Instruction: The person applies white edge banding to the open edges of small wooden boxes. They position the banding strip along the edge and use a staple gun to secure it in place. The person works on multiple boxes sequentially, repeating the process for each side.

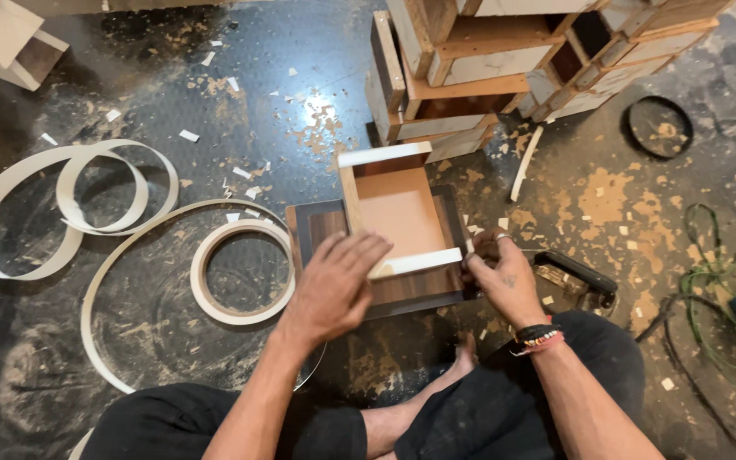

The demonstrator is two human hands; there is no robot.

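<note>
Head view: stacked boxes [479,68] stand beyond the open box [398,213], which sits on a dark board [411,290] on the floor. Banding coils [240,268] lie left of the box. Left hand [334,285] lies flat, fingers spread, on its near white edge; right hand [504,273] pinches that edge's end

Your turnout, itemised: both arms bare, no sleeves showing. Left hand [334,285]: nothing worn. Right hand [504,277]: one metal ring on a finger; wrist carries stacked bands [537,336], black ones with a red-and-beaded one. Legs: black trousers [487,409], loose cut. Feet bare; one foot [463,358] shows between your knees.
</note>
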